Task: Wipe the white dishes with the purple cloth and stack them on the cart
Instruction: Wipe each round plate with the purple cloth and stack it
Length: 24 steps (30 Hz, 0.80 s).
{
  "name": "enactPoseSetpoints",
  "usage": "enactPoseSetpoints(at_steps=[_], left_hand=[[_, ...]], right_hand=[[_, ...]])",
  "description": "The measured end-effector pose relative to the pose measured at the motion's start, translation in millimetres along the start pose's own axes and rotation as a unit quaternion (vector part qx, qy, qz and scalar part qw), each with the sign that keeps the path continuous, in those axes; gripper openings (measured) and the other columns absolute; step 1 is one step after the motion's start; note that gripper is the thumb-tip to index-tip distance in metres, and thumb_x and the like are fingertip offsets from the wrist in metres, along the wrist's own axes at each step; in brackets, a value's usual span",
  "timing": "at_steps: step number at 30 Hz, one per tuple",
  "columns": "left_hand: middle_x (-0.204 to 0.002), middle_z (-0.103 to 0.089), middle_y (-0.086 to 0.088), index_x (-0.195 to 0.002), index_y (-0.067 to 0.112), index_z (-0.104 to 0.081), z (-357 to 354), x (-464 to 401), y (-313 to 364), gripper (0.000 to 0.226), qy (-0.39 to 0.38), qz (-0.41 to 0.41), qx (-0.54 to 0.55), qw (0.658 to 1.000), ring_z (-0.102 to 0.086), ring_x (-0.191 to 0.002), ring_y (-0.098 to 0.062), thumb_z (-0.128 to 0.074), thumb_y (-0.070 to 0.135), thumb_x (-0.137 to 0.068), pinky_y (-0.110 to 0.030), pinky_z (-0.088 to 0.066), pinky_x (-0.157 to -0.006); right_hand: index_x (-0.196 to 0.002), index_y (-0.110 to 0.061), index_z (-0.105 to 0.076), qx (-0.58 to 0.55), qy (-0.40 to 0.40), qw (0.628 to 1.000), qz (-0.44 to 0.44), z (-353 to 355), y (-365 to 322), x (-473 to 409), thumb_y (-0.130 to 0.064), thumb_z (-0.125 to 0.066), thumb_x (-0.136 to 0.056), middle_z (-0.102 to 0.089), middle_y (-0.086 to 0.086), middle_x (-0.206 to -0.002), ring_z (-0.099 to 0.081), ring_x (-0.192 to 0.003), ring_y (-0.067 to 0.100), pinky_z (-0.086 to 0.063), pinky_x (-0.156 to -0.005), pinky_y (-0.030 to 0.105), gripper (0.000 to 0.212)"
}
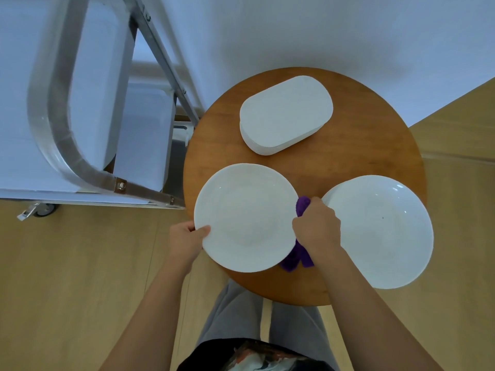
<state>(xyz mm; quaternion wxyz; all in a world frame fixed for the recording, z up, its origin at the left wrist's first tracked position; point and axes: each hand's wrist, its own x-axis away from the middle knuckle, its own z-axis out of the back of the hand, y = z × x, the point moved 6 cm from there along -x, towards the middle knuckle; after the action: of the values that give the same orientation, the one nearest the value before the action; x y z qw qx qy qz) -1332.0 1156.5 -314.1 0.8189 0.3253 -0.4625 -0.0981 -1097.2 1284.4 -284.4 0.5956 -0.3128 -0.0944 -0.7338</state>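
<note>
Two bare hands work over a round wooden table (348, 167), seen from above. At far left stands the metal cart (67, 145), its shelves apparently bare of dishes, so stacking seems not yet begun. A stack of oblong white dishes (285, 115) waits at the back; round plates (380, 231) sit at right. The left hand (186, 241) pinches the rim of a raised white plate (246, 216). The right hand (316, 227), fingers curled, grips the purple cloth (297, 257) against the plate's right edge. Stack counts are unclear.
</note>
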Motion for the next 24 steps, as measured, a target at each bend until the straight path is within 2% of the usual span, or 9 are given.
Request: enactPoseSetpoints(at_steps=[5,15,17,19,22,24], left_hand=[[-0.079,-0.063,0.001,-0.072,0.019,-0.061,-1.3,-8.3,-4.0,0.021,0.024,-0.013,-0.029,0.999,-0.06,-0.074,-0.015,-0.062,0.007,-0.089,-0.028,-0.051,-0.065],[-0.078,-0.063,0.001,-0.072,0.021,-0.059,0.6,-19.2,-12.3,0.021,0.031,-0.032,-0.067,0.997,-0.06,-0.072,-0.013,-0.061,0.011,-0.09,-0.026,-0.05,-0.063],[-0.08,-0.063,-0.001,-0.079,0.017,-0.06,-1.7,-19.4,-12.4,0.013,0.034,-0.049,-0.09,0.994,-0.062,-0.076,-0.019,-0.06,0.013,-0.091,-0.03,-0.053,-0.067],[-0.086,-0.062,-0.001,-0.094,0.013,-0.06,-4.2,-18.4,-8.6,0.004,0.044,-0.078,-0.137,0.986,-0.062,-0.083,-0.022,-0.059,0.016,-0.092,-0.028,-0.052,-0.065],[-0.108,-0.058,-0.006,-0.119,0.009,-0.052,-9.4,-20.7,-2.2,0.028,0.066,-0.112,-0.183,0.974,-0.058,-0.095,-0.021,-0.056,0.021,-0.094,-0.035,-0.054,-0.079],[-0.114,-0.056,-0.012,-0.119,0.008,-0.054,-10.5,-22.8,3.2,0.027,0.099,-0.126,-0.223,0.961,-0.054,-0.095,-0.019,-0.052,0.022,-0.096,-0.034,-0.05,-0.082]], right_hand=[[-0.125,-0.012,-0.041,0.053,-0.004,0.999,-0.003,-12.1,-3.5,-2.1,-0.013,-0.058,-0.088,-0.057,0.009,-0.114,-0.059,-0.101,0.025,-0.05,-0.079,0.032,0.041],[-0.129,-0.015,-0.04,0.021,-0.017,1.0,-0.006,-12.2,-1.2,3.7,-0.016,-0.057,-0.09,-0.058,0.006,-0.117,-0.058,-0.101,0.023,-0.05,-0.082,0.032,0.042],[-0.128,-0.016,-0.04,0.007,-0.019,1.0,-0.006,-9.8,-0.7,6.4,-0.017,-0.056,-0.091,-0.058,0.006,-0.117,-0.058,-0.101,0.022,-0.05,-0.082,0.031,0.041],[-0.13,-0.017,-0.04,-0.008,-0.019,1.0,-0.002,-6.4,-1.0,9.9,-0.019,-0.057,-0.092,-0.058,0.005,-0.118,-0.058,-0.102,0.022,-0.05,-0.082,0.031,0.042],[-0.129,-0.018,-0.041,-0.031,-0.016,0.999,0.007,-1.0,-0.1,16.2,-0.019,-0.059,-0.09,-0.058,0.004,-0.116,-0.057,-0.098,0.021,-0.049,-0.077,0.028,0.044],[-0.128,-0.019,-0.042,-0.052,-0.012,0.999,0.006,2.0,2.2,20.6,-0.02,-0.061,-0.089,-0.058,0.002,-0.114,-0.054,-0.091,0.018,-0.048,-0.074,0.027,0.043]])
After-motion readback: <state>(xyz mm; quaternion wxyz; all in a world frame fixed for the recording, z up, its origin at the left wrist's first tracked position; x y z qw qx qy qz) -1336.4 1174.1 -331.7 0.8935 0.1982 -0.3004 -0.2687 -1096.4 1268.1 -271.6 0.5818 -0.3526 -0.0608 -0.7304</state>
